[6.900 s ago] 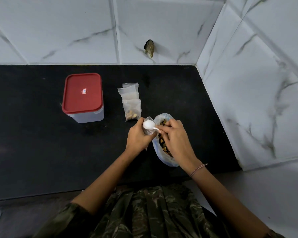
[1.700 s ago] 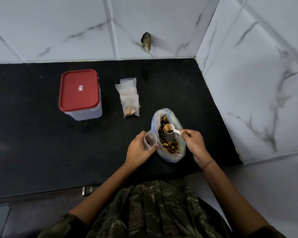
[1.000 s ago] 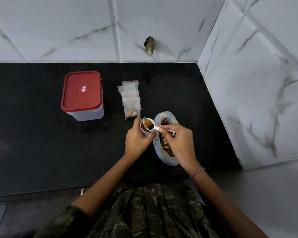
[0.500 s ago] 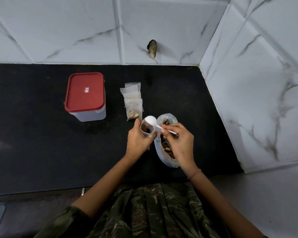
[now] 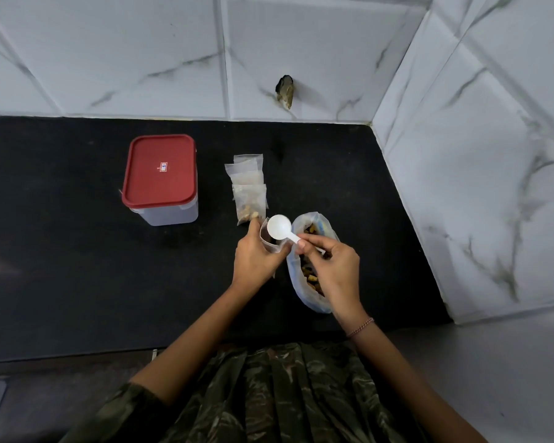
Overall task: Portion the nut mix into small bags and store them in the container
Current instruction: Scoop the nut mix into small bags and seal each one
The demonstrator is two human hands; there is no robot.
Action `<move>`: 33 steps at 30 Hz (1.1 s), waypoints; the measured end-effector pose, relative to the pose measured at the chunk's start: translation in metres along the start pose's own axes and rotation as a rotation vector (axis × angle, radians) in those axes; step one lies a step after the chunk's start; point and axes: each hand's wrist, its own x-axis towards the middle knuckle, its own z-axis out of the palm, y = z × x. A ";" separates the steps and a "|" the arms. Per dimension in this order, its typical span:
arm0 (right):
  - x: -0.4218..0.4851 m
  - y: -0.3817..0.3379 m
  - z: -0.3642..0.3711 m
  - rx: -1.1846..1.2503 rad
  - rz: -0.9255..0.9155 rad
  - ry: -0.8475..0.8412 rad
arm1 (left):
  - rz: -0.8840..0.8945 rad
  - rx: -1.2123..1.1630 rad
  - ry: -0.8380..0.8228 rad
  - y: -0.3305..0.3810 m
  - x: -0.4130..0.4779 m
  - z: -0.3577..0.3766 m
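A black desk (image 5: 61, 251) seen from above. Left of centre, toward the back edge, stands a container (image 5: 160, 174) with its red lid on. Just right of it lie filled bags (image 5: 248, 193), overlapping in a line that runs from back to front.

Nearer the front edge, the left hand (image 5: 256, 257) grips a small bag (image 5: 267, 239) upright, mouth open upward. A white spoon (image 5: 279, 228) hovers over that mouth with no nuts showing in it. Its long axis runs diagonally, bowl toward the back left and handle toward the front right, pinched by the right hand (image 5: 330, 266). Beneath that hand lies the nut-mix bag (image 5: 307, 300), lengthwise front to back, mouth toward the back edge.

This looks like the filling step. The next move likely calls for swinging the spoon right into the mix while the small bag is kept open.
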 end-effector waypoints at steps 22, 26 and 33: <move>-0.002 0.033 0.065 -0.560 0.033 -0.398 | -0.067 0.084 0.083 -0.030 -0.016 -0.036; -0.002 0.040 0.077 -0.606 0.081 -0.404 | -0.058 0.071 0.063 -0.031 -0.017 -0.040; 0.001 0.038 0.082 -0.628 0.071 -0.428 | -0.045 0.067 0.044 -0.032 -0.016 -0.043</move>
